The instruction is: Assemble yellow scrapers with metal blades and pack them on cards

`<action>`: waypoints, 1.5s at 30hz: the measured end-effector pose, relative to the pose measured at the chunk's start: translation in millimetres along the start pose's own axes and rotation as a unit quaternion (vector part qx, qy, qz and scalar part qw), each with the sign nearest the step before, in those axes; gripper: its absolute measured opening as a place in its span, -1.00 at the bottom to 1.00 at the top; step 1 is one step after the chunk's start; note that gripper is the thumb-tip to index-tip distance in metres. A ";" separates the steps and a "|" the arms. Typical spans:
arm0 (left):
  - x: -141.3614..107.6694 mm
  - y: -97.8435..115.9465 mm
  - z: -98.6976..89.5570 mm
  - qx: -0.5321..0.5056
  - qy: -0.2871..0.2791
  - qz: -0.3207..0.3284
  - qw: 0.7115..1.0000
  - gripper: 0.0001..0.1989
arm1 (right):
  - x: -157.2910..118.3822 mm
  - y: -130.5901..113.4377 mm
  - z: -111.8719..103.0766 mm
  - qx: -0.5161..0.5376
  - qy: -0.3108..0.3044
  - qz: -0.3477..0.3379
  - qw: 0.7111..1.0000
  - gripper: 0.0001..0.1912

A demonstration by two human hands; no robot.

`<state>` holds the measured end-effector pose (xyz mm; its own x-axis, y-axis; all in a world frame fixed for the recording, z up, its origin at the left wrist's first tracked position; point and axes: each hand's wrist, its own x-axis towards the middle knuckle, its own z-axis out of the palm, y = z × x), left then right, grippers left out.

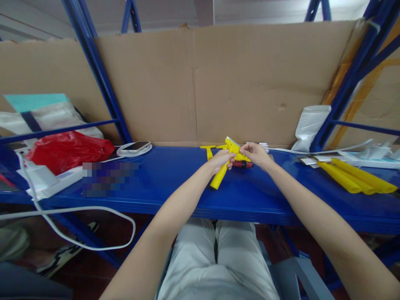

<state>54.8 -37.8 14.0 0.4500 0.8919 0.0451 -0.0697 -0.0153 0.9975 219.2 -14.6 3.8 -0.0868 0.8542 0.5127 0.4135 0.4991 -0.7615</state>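
My left hand (224, 161) is wrapped round a yellow scraper (220, 177); its thick handle slants down toward me and its wide head, with a pale edge, points up and away. At the right side of the head, my right hand (255, 154) is closed in a pinch; what its fingertips hold is too small to make out. Behind my hands, a smaller yellow T-shaped tool (208, 152) lies on the blue shelf. More yellow pieces are partly hidden by my fingers. Just below my right hand lies a dark red tool (243, 164), perhaps a screwdriver.
Several yellow-handled scrapers (359, 177) lie at the right, near a white pouch (311, 127). Leftward are a phone (137, 146) on a coiled white cable, a red plastic bag (70, 150) and a power strip (62, 183). A loose white cable (131, 227) hangs over the front edge. Cardboard (243, 83) walls the back.
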 end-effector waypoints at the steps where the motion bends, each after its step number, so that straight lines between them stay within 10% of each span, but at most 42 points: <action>1: 0.0 -0.1 -0.1 -0.001 0.000 0.001 1.000 -0.83 | 0.0 0.3 -0.2 -0.008 -0.003 -0.007 1.000 -0.72; 14: 0.2 0.9 -3.2 -0.047 -0.025 -0.006 0.999 -0.87 | -1.3 -2.1 -0.4 -0.035 0.010 -0.079 0.996 -0.71; 28: 1.6 -0.6 -5.6 -0.077 -0.058 0.016 0.995 -0.89 | -0.1 -0.5 1.6 -0.019 0.095 -0.013 0.995 -0.71; 45: -1.9 -0.6 -0.8 -0.091 -0.068 0.041 0.993 -0.89 | -1.8 -3.9 -2.9 0.130 0.007 0.029 0.991 -0.63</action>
<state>53.3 -39.0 13.3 0.5514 0.8215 0.1452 -0.2656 0.0078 0.9641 220.4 -18.5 7.0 -0.0573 0.8809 0.4698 0.1689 0.4723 -0.8651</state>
